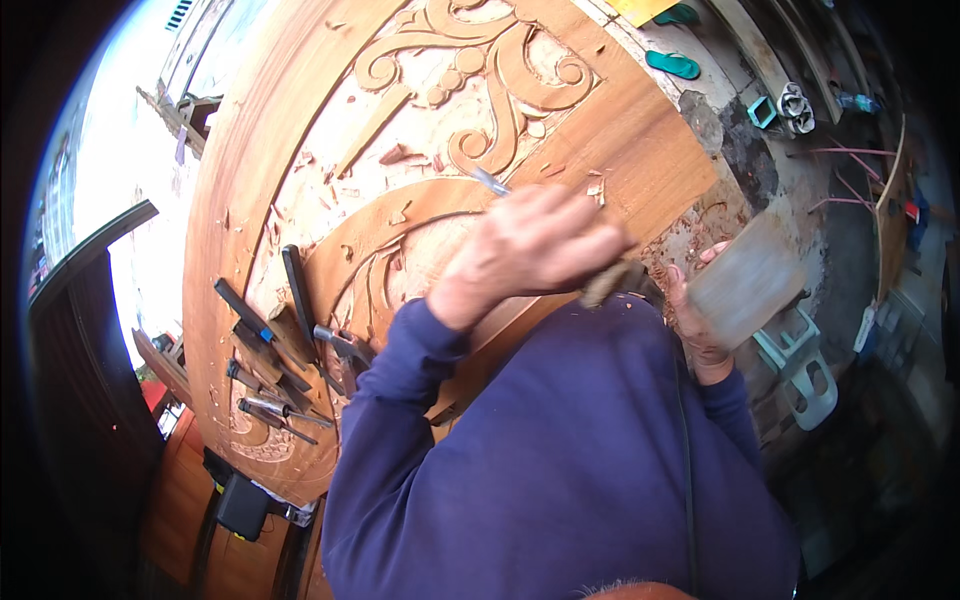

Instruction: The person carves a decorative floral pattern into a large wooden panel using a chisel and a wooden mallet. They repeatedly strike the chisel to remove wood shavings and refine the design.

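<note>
My left hand (pixel 540 245) is closed around a carving chisel (pixel 490 181). Its metal blade points to the far left over the carved wooden panel (pixel 650 150), and the worn handle end shows below my fingers. Whether the blade touches the wood I cannot tell. To the right, my right hand (pixel 698 318) grips a blocky wooden mallet (pixel 750 280), blurred by motion and held apart from the chisel handle. Raised scrolls and leaf shapes (pixel 510 90) stand out from the panel's cut-down ground, with wood chips (pixel 398 155) scattered over it.
Several carving tools (pixel 265 350) lie in a bunch on the panel's left part. A pale green plastic stool (pixel 800 370) is on the floor at right. Farther off are green flip-flops (pixel 672 65). A black case-like object (pixel 243 505) sits by the panel's near left edge.
</note>
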A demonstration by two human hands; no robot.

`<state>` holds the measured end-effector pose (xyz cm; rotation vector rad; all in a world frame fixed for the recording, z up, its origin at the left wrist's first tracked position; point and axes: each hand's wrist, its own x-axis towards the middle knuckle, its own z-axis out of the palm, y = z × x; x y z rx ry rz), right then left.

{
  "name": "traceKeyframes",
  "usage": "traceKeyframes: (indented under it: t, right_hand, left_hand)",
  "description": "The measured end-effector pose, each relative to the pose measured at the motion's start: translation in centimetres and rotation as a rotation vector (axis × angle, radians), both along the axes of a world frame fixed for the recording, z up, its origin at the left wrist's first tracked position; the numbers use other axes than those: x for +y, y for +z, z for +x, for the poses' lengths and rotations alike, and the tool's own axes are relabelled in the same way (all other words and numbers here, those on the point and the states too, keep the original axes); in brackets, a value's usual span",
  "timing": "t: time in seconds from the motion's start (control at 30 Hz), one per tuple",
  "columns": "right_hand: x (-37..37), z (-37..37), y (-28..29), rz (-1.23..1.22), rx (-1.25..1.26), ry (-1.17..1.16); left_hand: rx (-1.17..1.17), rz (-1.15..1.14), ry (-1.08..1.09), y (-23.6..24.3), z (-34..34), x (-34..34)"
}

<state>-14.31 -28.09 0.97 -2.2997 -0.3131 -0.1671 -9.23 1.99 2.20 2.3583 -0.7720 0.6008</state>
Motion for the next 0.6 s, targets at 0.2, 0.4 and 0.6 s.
traceKeyframes:
  t: [0.2, 0.4, 0.6]
  right_hand:
    - [1.9, -0.1, 1.1, 0.548, 0.239, -0.175]
    - [1.0, -0.6, 1.4, 0.548, 0.332, -0.256]
    - [1.0, -0.4, 1.5, 0.524, 0.308, -0.248]
  left_hand:
    - [-0.054, 0.011, -0.157, -2.6, 3.2, -6.7]
    - [0.075, -0.038, -0.148, -3.7, 5.4, -6.9]
    - [0.121, -0.042, -0.144, -3.8, 5.6, -6.5]
